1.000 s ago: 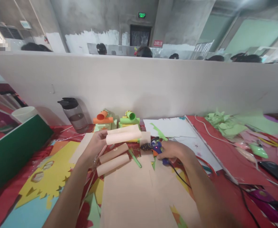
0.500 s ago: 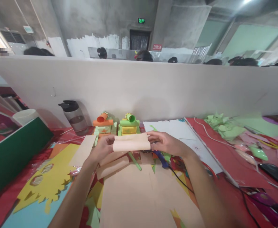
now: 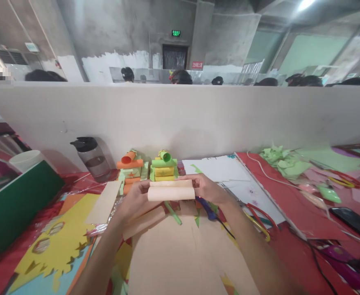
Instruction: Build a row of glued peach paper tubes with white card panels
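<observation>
Between my two hands is a piece of peach paper [image 3: 171, 193], curled lengthwise into a roll. My left hand [image 3: 139, 197] pinches its left end, fingers closed. At the right end, my right hand [image 3: 207, 188] grips the paper with fingers bent behind it. Below the roll lie large peach paper sheets [image 3: 167, 258] and a thin green paper tube [image 3: 173, 214]. A blue-handled tool with a black cord [image 3: 208, 209] rests just under my right hand. Behind stand an orange paper model [image 3: 130, 167] and a green and yellow paper model [image 3: 164, 164].
A water bottle [image 3: 93, 159] and a green box [image 3: 20, 205] are at the left, near cut yellow paper [image 3: 57, 241]. Scissors [image 3: 256, 215] lie by my right forearm. Farther right are a phone [image 3: 353, 223] and crumpled green paper [image 3: 286, 162]. A white partition [image 3: 180, 119] rises behind.
The paper is curled over more, with its back edge now showing above the roll. My right hand has shifted slightly left and the view has tilted up a little.
</observation>
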`<state>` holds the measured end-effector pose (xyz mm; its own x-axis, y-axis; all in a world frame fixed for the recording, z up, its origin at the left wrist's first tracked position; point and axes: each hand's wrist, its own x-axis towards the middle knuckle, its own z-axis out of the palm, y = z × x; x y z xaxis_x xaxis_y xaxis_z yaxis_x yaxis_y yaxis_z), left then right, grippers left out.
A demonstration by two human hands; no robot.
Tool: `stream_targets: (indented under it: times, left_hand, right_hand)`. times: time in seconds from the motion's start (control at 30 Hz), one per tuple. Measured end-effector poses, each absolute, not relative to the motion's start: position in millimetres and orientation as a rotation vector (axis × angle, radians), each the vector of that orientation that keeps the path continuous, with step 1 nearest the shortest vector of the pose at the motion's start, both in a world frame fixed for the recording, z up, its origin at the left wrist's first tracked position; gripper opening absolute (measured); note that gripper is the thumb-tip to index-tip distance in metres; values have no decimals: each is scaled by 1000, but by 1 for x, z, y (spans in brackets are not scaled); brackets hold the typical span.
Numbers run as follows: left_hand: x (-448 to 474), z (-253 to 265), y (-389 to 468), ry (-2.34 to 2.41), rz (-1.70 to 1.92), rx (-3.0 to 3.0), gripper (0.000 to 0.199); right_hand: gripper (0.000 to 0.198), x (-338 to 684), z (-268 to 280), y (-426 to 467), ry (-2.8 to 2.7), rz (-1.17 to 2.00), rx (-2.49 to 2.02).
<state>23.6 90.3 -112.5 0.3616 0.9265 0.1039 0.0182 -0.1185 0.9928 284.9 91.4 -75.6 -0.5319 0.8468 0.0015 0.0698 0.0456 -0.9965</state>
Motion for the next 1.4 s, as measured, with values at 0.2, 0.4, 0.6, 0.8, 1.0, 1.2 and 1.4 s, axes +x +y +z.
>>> stream_targets:
  times: [0.2, 0.4, 0.6, 0.8, 1.0, 1.2, 1.4]
  left_hand:
    - [24, -113, 92, 903, 1005, 1452, 27]
    - [26, -116, 92, 961, 1015, 1417, 26]
    - [26, -114, 94, 962, 1015, 1443, 19]
    - [19, -115, 97, 955, 1044, 1544, 13]
    - [20, -109, 95, 920, 1017, 1533, 16]
    - [22, -102, 86, 830, 957, 1595, 18]
    - [24, -98, 85, 824, 895, 1633, 27]
  right_hand:
    - [45, 278, -83, 94, -1589, 1575, -915]
    - [44, 276, -85, 97, -1578, 1530, -933]
    - [41, 277, -91, 101, -1558, 1542, -917]
    - [41, 278, -94, 103, -1558, 1536, -926]
    - [42, 278, -88, 100, -1617, 1538, -925]
    - [37, 276, -87, 95, -1680, 1546, -908]
    - [37, 276, -88, 94, -1744, 1525, -873]
